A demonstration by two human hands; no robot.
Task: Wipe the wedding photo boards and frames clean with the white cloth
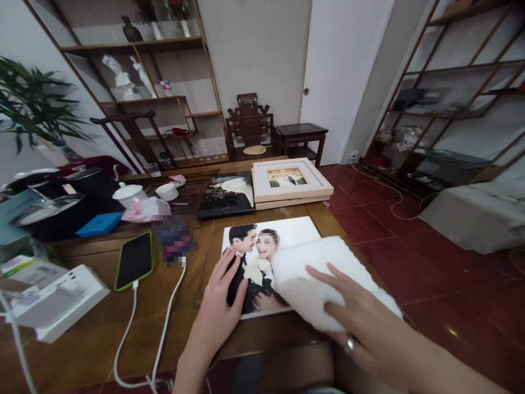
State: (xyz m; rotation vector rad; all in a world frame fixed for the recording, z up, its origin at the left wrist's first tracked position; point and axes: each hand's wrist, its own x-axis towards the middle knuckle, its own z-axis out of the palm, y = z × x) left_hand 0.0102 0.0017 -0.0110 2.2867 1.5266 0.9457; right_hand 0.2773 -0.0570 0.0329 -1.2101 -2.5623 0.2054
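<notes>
A white photo panel (295,230) showing a couple lies flat on the wooden table in front of me. My left hand (223,287) rests on its left side, fingers stretched out and slightly spread, holding nothing. Over the panel's right part lies a fluffy white towel (303,262), which also reaches past the panel's right edge. My right hand (348,306), with a ring on one finger, grips a bunched fold of that towel. The towel hides the lower right of the photo.
Behind the panel are stacked light wooden frames (293,200) and a dark photo panel (227,202). To the left lie a green-edged phone (134,261) on a cable, a white power strip (74,303) and a blue box (98,223). Pots (53,210) stand farther left.
</notes>
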